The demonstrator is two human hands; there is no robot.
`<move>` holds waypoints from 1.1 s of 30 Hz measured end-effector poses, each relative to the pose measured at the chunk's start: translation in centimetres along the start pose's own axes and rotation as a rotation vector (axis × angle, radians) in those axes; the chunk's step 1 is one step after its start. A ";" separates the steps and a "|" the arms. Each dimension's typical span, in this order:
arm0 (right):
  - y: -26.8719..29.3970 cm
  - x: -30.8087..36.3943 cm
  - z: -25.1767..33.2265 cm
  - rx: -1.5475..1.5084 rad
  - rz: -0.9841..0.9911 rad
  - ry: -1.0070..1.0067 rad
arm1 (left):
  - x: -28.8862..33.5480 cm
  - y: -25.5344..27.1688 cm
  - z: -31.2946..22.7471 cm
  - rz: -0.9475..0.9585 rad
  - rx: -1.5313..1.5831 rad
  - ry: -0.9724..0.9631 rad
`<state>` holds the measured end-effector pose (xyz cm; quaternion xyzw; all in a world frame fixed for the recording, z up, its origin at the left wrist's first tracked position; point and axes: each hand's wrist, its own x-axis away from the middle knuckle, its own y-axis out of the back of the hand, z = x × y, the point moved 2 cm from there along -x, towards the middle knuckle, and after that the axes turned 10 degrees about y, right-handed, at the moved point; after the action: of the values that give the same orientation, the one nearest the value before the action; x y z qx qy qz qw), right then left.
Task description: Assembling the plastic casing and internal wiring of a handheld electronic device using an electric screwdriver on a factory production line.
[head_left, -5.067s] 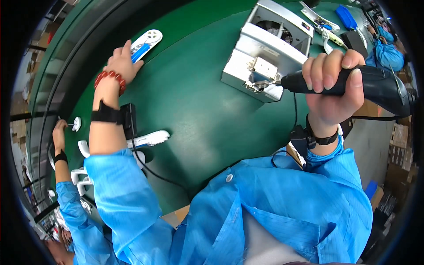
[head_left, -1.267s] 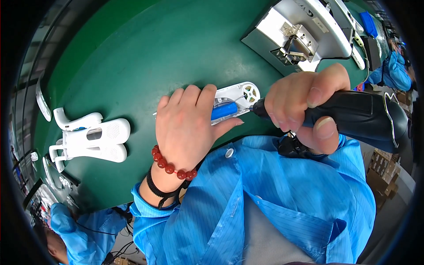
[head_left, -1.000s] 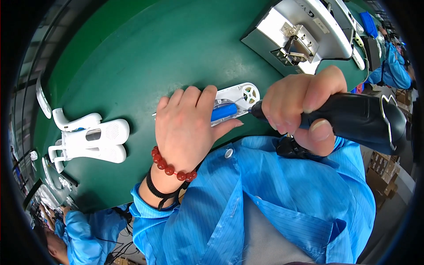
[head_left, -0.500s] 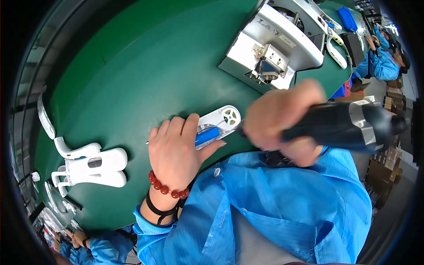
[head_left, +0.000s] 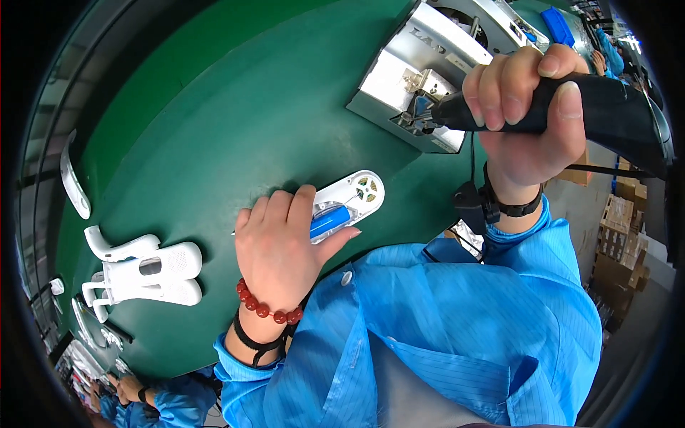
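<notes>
left hand (head_left: pixel 280 246) pins white casing (head_left: pixel 347 203), perhaps blue-labelled.

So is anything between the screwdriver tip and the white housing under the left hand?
Nothing visible: bare green mat lies between the black electric screwdriver in the right hand and the white housing the left hand pins.
</notes>
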<state>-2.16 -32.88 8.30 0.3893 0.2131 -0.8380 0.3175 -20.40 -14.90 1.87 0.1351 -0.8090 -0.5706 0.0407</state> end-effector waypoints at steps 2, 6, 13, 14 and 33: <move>-0.1 0.0 0.1 0.008 -0.007 0.000 | 0.1 0.1 0.0 -0.004 0.001 0.000; -0.5 0.0 0.7 0.023 0.014 0.006 | 0.5 0.3 0.0 -0.013 0.009 -0.009; -1.1 -0.2 0.8 0.028 0.054 0.011 | 0.4 0.4 0.1 -0.024 0.004 -0.017; -1.2 -0.2 0.7 0.040 0.070 0.015 | 0.3 0.4 0.1 -0.026 0.002 -0.015; -9.2 2.8 -0.8 -0.186 0.082 -0.308 | 0.0 0.5 1.2 0.022 0.104 0.009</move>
<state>-9.51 -26.93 6.58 0.2337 0.2225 -0.8506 0.4151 -20.75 -13.64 1.93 0.1307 -0.8388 -0.5267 0.0438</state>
